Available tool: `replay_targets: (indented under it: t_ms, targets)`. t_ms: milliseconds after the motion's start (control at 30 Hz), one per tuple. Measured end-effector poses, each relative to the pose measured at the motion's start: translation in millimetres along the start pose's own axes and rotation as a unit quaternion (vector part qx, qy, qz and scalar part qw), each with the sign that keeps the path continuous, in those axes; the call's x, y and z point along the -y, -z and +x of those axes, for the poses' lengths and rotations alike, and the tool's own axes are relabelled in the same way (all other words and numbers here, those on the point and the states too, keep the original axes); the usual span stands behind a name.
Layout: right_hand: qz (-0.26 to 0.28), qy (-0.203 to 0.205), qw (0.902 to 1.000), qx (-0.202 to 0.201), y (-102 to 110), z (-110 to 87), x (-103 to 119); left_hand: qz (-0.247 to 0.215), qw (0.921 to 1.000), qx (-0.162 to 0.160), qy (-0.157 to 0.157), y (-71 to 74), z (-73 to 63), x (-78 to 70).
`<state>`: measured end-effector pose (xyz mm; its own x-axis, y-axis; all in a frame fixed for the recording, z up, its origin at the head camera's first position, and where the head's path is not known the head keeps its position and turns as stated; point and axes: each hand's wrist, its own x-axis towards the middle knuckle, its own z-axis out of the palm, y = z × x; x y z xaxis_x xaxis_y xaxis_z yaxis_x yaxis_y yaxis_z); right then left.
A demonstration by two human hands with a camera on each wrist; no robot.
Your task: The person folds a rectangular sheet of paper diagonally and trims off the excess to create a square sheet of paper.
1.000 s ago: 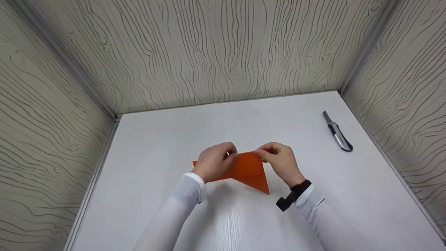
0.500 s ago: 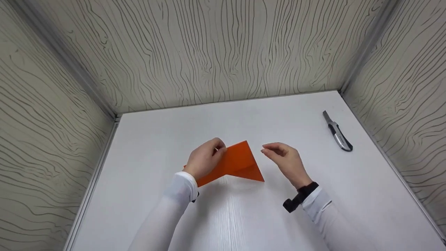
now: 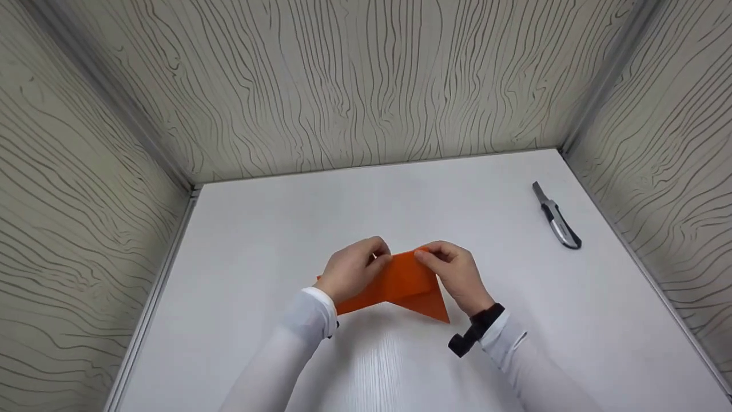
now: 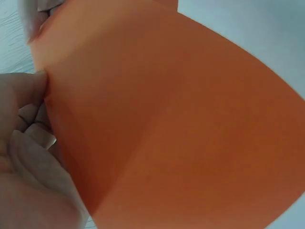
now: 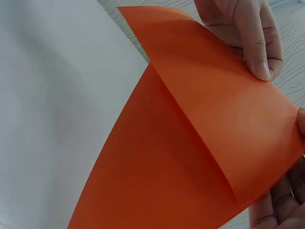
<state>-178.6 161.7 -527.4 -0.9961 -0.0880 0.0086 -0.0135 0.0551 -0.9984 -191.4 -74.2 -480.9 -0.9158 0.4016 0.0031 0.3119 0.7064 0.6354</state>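
Observation:
A folded sheet of orange paper [image 3: 407,277] is held up over the white table, its lower right point hanging down. My left hand [image 3: 351,272] pinches its upper edge near the middle, thumb in front. At the upper right corner my right hand [image 3: 454,274] grips the sheet between thumb and fingers. In the right wrist view, a flap of the orange paper [image 5: 214,105] lies over a second layer, with my left hand [image 5: 252,33] at its far edge. The left wrist view is mostly filled by the paper [image 4: 167,119], the left hand [image 4: 33,176] along its side edge.
A utility knife [image 3: 557,220] with its blade end pointing away lies at the right side of the white table [image 3: 274,223]. Wood-grain patterned panels [image 3: 366,86] rise behind the table and on both sides.
Half a second ago my right hand was apart from the paper; now it grips the upper right corner again. The left hand and paper have shifted slightly right and toward me.

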Motion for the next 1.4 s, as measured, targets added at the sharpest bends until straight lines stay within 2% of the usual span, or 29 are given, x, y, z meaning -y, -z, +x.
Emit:
replay_targets:
  t_ms: [167, 367, 500, 633, 800, 1033, 1267, 1400]
  targets:
    - [-0.01, 0.005, 0.9996, -0.025, 1, -1.3, 3, -0.004, 0.9999, 0.008, 0.012, -3.5, 1.1, -2.1]
    - [-0.014, 0.021, 0.9993, -0.027, 1, -3.4, 6, -0.008, 0.9998, 0.012, 0.017, -5.0, 2.5, -5.1]
    - [-0.021, 0.039, 0.9988, -0.019, -1, -3.4, 8, -0.004, 1.0, 0.002, 0.003, -6.8, 4.8, -9.1]
    - [-0.031, 0.072, 0.9969, -0.008, -6, -3.2, 8, -0.006, 0.9996, -0.008, -0.027, -9.4, 8.9, -16.0]
    - [-0.037, 0.097, 0.9945, -0.011, -13, -4.2, 9, 0.009, 0.9985, -0.022, -0.049, -11.3, 9.1, -20.6]
    - [-0.038, 0.088, 0.9952, -0.02, -18, -5.5, 11, 0.027, 0.9965, -0.032, -0.073, -12.6, 5.9, -20.6]
    - [-0.042, 0.087, 0.9951, -0.022, -18, -3.2, 10, 0.023, 0.9981, -0.027, -0.051, -13.1, 7.4, -19.7]
    - [-0.045, 0.078, 0.9956, -0.027, -16, -2.9, 10, 0.017, 0.9984, -0.024, -0.048, -13.0, 8.3, -16.0]
